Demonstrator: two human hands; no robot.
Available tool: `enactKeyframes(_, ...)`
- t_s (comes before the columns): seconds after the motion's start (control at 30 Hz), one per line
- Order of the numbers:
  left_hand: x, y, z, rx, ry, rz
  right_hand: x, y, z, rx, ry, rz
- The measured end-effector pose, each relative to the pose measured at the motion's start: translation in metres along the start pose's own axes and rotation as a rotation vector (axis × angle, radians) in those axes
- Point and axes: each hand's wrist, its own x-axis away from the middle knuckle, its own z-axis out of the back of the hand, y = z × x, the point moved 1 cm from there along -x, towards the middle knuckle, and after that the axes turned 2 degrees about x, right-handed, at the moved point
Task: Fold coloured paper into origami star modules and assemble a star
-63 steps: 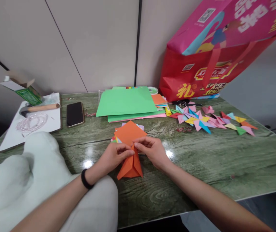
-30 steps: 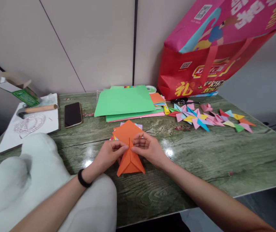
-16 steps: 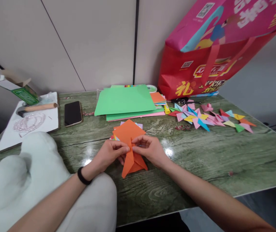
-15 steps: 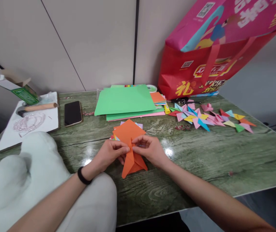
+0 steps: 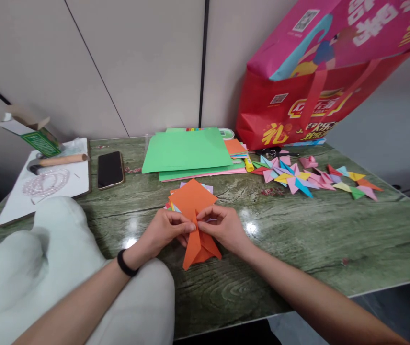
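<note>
Between my hands is a partly folded piece of orange origami paper (image 5: 199,250), with two flaps spreading toward me and a narrow raised fold in its middle. My left hand (image 5: 171,229) pinches the fold's left side between thumb and fingers. From the right, my right hand (image 5: 222,225) grips the same paper near the top of the fold, thumb and forefinger close together. Just beyond lies a small stack of coloured square sheets, with an orange square (image 5: 193,194) on top. My hands hide part of that stack.
Green sheets (image 5: 187,151) lie behind. Folded paper pieces (image 5: 294,177) spread at right, near a red bag (image 5: 280,105). A phone (image 5: 110,169), a hammer (image 5: 59,161), an open box (image 5: 39,138) and a white plush-like object (image 5: 64,230) are at left.
The view has shifted slightly, so everything sits a little lower and further right. Both hands keep their hold on the orange paper, whose raised middle fold looks narrower and more upright.
</note>
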Motion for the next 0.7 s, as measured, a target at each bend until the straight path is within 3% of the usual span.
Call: enactKeyframes(0.7, 0.0030, 0.0022, 0.0003, -0.012, 0.006, -0.041, -0.0013, -0.0016, 0.0020, -0.056, -0.026, 0.009)
